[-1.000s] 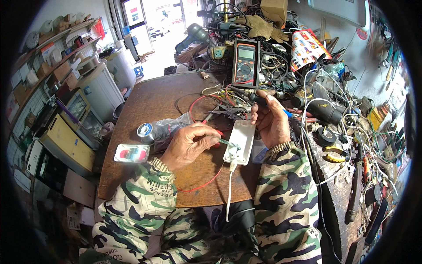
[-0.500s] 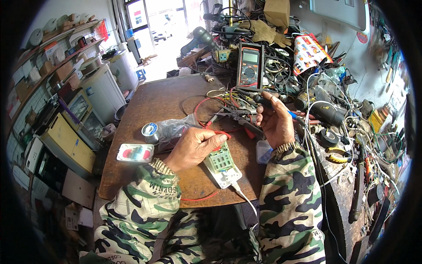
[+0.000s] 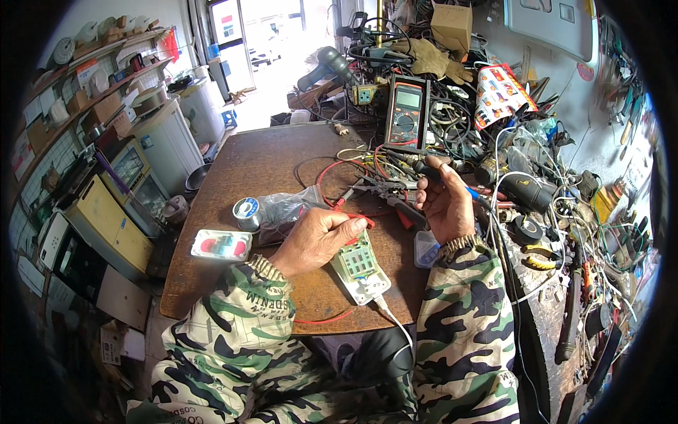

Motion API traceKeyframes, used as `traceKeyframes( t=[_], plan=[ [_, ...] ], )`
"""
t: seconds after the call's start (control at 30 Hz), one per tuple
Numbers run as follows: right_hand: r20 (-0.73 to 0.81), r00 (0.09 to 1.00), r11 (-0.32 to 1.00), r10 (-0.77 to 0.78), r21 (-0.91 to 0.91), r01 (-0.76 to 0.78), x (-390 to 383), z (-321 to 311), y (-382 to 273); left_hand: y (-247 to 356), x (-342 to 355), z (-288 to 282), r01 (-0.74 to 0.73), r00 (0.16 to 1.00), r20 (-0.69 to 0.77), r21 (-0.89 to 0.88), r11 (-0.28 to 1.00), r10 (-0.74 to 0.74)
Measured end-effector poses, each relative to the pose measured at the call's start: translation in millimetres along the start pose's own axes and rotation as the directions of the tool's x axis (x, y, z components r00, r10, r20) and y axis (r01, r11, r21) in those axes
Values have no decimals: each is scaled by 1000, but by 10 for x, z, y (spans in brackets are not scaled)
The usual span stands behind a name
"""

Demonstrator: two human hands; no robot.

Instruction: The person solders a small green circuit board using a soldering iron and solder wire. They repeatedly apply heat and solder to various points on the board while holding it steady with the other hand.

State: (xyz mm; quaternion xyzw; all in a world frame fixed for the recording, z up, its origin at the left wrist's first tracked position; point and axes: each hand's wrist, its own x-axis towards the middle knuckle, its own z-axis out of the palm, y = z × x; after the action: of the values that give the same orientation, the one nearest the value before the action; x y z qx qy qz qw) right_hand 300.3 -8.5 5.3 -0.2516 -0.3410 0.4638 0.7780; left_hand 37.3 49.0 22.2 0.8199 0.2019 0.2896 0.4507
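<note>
My left hand (image 3: 321, 239) is closed, thumb and forefinger pinching a red lead end (image 3: 365, 223) over the top of an opened white housing (image 3: 374, 287). A green circuit board (image 3: 359, 260) with rectangular shapes sits in that housing, and a white cord (image 3: 397, 325) leaves its lower end toward my lap. My right hand (image 3: 448, 205) is raised palm inward at the table's right side. Its fingers curl round a slim pen-shaped tool (image 3: 427, 169) with a black end and a blue part; its exact kind I cannot make out.
A multimeter (image 3: 407, 113) leans against heaped cables at the back. Pliers (image 3: 385, 189) lie beyond the housing. Leftward are a solder spool (image 3: 246, 212), a clear plastic bag (image 3: 286, 212) and a white case part (image 3: 221, 245). Tools and wires crowd the right side, with black tape (image 3: 527, 230).
The view has shifted slightly, moving the whole scene a little in the picture. Both hands keep nearly the same pose and hold the same things.
</note>
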Motion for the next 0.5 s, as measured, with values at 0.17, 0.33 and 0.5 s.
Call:
traceKeyframes(
  t=[0.17,0.33,0.5],
  plan=[
    [-10,1000,1000,1,-5,-1,-15,4,-7,-37,5,14,-5,1000,-23,1,1000,5],
    [-9,1000,1000,15,10,-15,-10,8,-13,-94,15,-56,66,998,15,118,991,-68],
    [-6,1000,1000,17,9,-17,-22,34,-10,-232,7,2,-22,996,-86,60,998,27]
  ],
)
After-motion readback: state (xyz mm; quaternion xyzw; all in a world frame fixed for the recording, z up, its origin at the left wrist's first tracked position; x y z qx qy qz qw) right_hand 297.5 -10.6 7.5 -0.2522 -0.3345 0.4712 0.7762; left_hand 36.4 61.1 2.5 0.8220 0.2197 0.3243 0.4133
